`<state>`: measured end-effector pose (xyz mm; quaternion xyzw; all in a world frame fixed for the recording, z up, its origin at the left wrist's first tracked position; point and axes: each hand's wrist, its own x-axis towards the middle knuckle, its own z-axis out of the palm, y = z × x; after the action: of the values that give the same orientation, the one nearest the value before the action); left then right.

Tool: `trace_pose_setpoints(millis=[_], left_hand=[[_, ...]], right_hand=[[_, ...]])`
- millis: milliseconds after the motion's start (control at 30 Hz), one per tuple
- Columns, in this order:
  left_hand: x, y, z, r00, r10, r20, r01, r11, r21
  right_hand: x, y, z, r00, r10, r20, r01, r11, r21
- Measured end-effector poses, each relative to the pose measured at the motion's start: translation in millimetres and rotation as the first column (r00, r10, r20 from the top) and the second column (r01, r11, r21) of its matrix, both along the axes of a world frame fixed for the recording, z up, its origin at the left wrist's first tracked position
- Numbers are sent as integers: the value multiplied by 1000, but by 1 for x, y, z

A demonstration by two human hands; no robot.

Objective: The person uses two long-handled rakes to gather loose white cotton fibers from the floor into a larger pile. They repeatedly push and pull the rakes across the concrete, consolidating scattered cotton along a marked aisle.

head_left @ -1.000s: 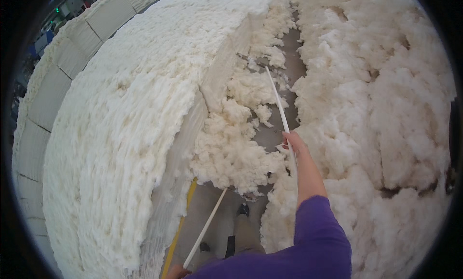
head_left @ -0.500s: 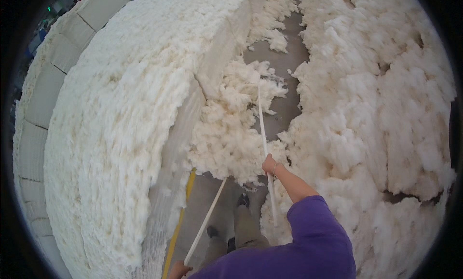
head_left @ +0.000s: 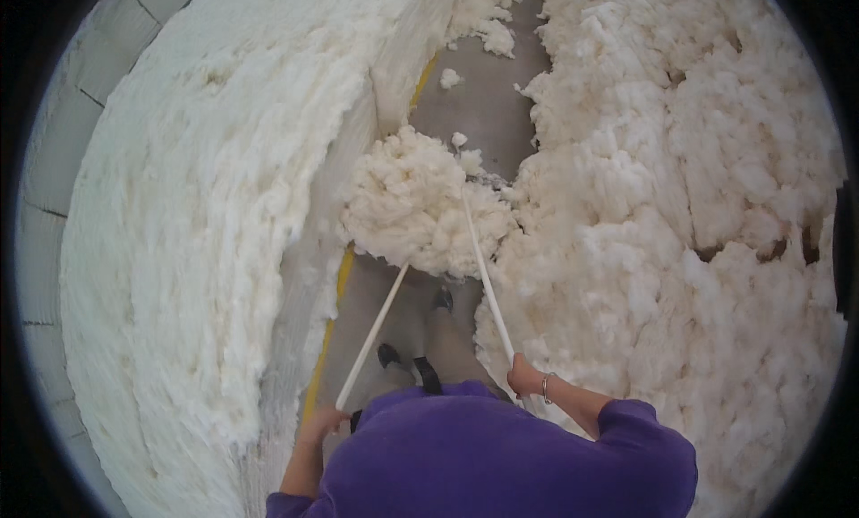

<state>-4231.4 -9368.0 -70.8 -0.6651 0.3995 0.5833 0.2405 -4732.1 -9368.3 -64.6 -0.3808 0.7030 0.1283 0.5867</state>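
Note:
My left hand (head_left: 325,420) grips the near end of a pale pole (head_left: 372,336), which slants forward and right until its tip meets a heap of loose cotton (head_left: 407,200). In my right hand (head_left: 526,377) is a second white pole (head_left: 488,290); it leans forward and left, and its far part lies against the heap's right side. Whatever is fixed at either far end is buried in the fluff. The heap fills the width of the aisle in front of my feet, touching cotton on both sides.
A tall cotton stack (head_left: 197,214) with a sheer inner wall runs along the left. Loose, lumpy cotton (head_left: 680,205) banks up on the right. Grey floor (head_left: 479,106) with a yellow line (head_left: 320,361) lies between, with small tufts (head_left: 450,78) further ahead. My shoes (head_left: 388,355) are behind the heap.
My right hand has drawn back toward my body with its pole. The loose cotton has gathered into a tighter heap nearer me, baring more floor beyond. My left hand has come further into view.

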Motion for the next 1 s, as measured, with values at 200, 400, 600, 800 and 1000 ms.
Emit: trace_pose_setpoints(millis=[200, 400, 600, 800, 1000], left_hand=[[4, 11, -45, 986, 124, -111, -93, 964, 250], [-23, -11, -89, 784, 599, -164, -464, 741, 486], [-113, -116, -12, 980, -175, -95, 172, 984, -39], [-218, -207, 30, 999, -25, -39, 20, 992, -126], [-247, -222, 90, 996, 41, -77, -57, 972, -230]], right_hand=[[-6, -3, 41, 938, -342, 57, 346, 932, -109], [-69, -159, -40, 888, -457, 45, 454, 857, -244], [-53, -209, -88, 997, 46, 55, -45, 999, -7], [-53, -148, -50, 970, -166, 180, 166, 986, 15], [-78, -160, 15, 891, -367, 268, 377, 926, 16]])
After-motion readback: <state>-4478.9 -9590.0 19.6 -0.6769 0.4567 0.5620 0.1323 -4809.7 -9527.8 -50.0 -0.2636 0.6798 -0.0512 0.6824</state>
